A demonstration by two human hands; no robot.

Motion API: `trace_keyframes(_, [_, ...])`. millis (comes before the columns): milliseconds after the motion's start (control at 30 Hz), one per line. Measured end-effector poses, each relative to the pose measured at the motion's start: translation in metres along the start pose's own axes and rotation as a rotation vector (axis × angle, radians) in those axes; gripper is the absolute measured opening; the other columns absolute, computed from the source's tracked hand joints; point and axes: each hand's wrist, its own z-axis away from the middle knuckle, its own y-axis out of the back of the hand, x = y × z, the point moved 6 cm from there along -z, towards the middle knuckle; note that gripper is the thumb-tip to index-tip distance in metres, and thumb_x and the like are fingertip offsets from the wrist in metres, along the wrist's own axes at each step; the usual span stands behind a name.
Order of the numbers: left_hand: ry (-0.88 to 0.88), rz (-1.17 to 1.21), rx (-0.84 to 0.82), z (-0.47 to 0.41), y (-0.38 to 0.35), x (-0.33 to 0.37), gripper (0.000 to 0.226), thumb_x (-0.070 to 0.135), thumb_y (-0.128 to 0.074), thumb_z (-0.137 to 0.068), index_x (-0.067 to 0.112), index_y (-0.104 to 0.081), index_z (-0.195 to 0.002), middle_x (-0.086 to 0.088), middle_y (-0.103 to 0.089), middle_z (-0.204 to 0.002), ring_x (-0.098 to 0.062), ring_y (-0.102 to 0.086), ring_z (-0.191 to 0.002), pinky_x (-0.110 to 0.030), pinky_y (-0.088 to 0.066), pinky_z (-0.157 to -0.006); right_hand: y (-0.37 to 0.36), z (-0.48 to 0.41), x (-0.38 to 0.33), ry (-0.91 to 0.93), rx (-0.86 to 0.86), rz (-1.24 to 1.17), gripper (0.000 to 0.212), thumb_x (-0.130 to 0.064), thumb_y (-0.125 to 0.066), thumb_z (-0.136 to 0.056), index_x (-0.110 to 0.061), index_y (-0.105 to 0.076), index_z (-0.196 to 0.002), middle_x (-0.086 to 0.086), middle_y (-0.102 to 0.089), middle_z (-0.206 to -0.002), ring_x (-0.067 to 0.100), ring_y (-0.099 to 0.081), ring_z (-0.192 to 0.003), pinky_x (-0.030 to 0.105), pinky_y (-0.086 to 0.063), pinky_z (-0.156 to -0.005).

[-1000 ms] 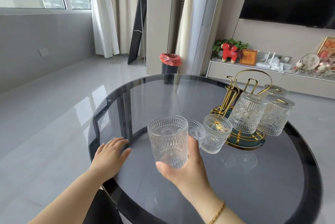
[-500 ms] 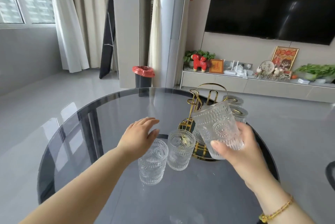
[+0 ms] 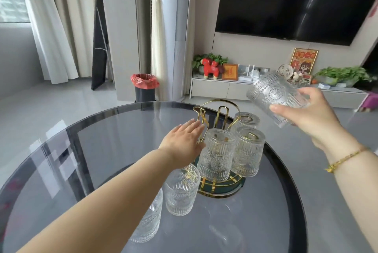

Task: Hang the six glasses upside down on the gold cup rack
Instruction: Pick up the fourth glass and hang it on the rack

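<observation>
Since the earlier frame the left hand [image 3: 184, 142] has reached from the table glasses to the gold cup rack [image 3: 206, 121] at centre, fingers spread, empty. At upper right the right hand [image 3: 306, 117] grips a tilted glass [image 3: 272, 97], above and right of the free prongs.

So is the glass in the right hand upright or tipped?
Tipped: the glass lies slanted in the right hand, base toward the palm.

Your round smoked-glass table [image 3: 106, 150] carries the gold wire cup rack [image 3: 216, 188] and two upright embossed clear glasses [image 3: 181, 193], [image 3: 148, 224]
</observation>
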Motion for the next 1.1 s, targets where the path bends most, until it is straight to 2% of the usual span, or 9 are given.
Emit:
trace_keyframes(233, [-0.005,0.075,0.046,-0.003,-0.004,-0.009,0.049,0.033,-0.025,-0.095,0.024,-0.012,-0.141,0.007,-0.011,-0.154,-0.006,0.000,-0.141,-0.027,-0.008,-0.114,-0.036,-0.059,-0.022,-0.027,-0.193,0.227,0.083,-0.037,-0.075,-0.061,-0.011,-0.032,-0.128,0.011,-0.038,-0.137,0.026,-0.039,-0.121,0.035,-0.036,-0.090])
trace_keyframes(400, [-0.017,0.098,0.060,-0.004,-0.005,-0.011,0.049,0.034,-0.026,-0.095,0.026,-0.014,-0.141,0.010,-0.014,-0.154,-0.002,0.000,-0.140,-0.025,-0.012,-0.113,-0.070,-0.077,-0.040,0.086,-0.287,0.415,0.074,-0.038,-0.076,-0.060,-0.006,-0.043,-0.119,0.014,-0.050,-0.125,0.023,-0.045,-0.096,0.032,-0.037,-0.078])
trace_keyframes(467, [-0.029,0.104,0.066,-0.002,-0.004,-0.011,0.048,0.034,-0.027,-0.094,0.027,-0.014,-0.141,0.011,-0.014,-0.154,-0.001,0.001,-0.140,-0.024,-0.013,-0.113,-0.077,-0.082,-0.044,0.119,-0.298,0.437,0.079,-0.038,-0.076,-0.059,-0.002,-0.044,-0.121,0.016,-0.050,-0.129,0.029,-0.049,-0.107,0.035,-0.040,-0.086])
trace_keyframes(533, [-0.033,0.108,0.068,-0.007,-0.006,-0.016,0.049,0.035,-0.026,-0.094,0.028,-0.013,-0.141,0.013,-0.013,-0.153,-0.001,0.001,-0.140,-0.025,-0.015,-0.113,-0.090,-0.093,-0.044,0.122,-0.345,0.472,0.086,-0.041,-0.076,-0.058,-0.007,-0.038,-0.128,0.012,-0.043,-0.137,0.028,-0.042,-0.121,0.032,-0.036,-0.092])
trace_keyframes(600, [-0.041,0.107,0.063,-0.006,-0.006,-0.016,0.049,0.035,-0.027,-0.094,0.030,-0.012,-0.140,0.014,-0.013,-0.153,0.000,0.001,-0.139,-0.024,-0.016,-0.112,-0.098,-0.095,-0.044,0.140,-0.410,0.513,0.088,-0.042,-0.076,-0.058,-0.010,-0.035,-0.129,0.011,-0.040,-0.139,0.027,-0.040,-0.123,0.028,-0.033,-0.088])
trace_keyframes(800, [-0.046,0.134,0.073,-0.010,-0.006,-0.022,0.049,0.035,-0.030,-0.094,0.033,-0.014,-0.140,0.017,-0.016,-0.152,0.004,0.001,-0.138,-0.023,-0.017,-0.111,-0.117,-0.108,-0.054,0.163,-0.490,0.602,0.088,-0.044,-0.075,-0.058,-0.012,-0.033,-0.128,0.010,-0.044,-0.131,0.022,-0.043,-0.103,0.027,-0.032,-0.078])
trace_keyframes(867, [-0.052,0.141,0.083,-0.010,-0.006,-0.022,0.048,0.035,-0.030,-0.094,0.033,-0.015,-0.140,0.017,-0.017,-0.152,0.004,0.001,-0.137,-0.021,-0.016,-0.110,-0.121,-0.112,-0.058,0.180,-0.522,0.631,0.088,-0.042,-0.075,-0.059,-0.010,-0.032,-0.129,0.010,-0.043,-0.134,0.023,-0.043,-0.111,0.027,-0.032,-0.080])
trace_keyframes(967, [-0.059,0.149,0.093,-0.010,-0.008,-0.024,0.048,0.034,-0.031,-0.094,0.032,-0.016,-0.139,0.018,-0.017,-0.151,0.005,0.002,-0.137,-0.020,-0.016,-0.110,-0.122,-0.116,-0.061,0.197,-0.568,0.678,0.081,-0.040,-0.074,-0.061,-0.009,-0.037,-0.126,0.011,-0.045,-0.131,0.021,-0.043,-0.104,0.028,-0.034,-0.082])
trace_keyframes(1100, [-0.061,0.165,0.100,-0.012,-0.007,-0.026,0.048,0.034,-0.032,-0.093,0.033,-0.017,-0.139,0.018,-0.019,-0.151,0.013,0.004,-0.130,-0.021,-0.020,-0.109,-0.127,-0.117,-0.054,0.185,-0.612,0.740,0.076,-0.038,-0.073,-0.063,-0.001,-0.043,-0.122,0.018,-0.047,-0.133,0.032,-0.046,-0.118,0.037,-0.039,-0.094])
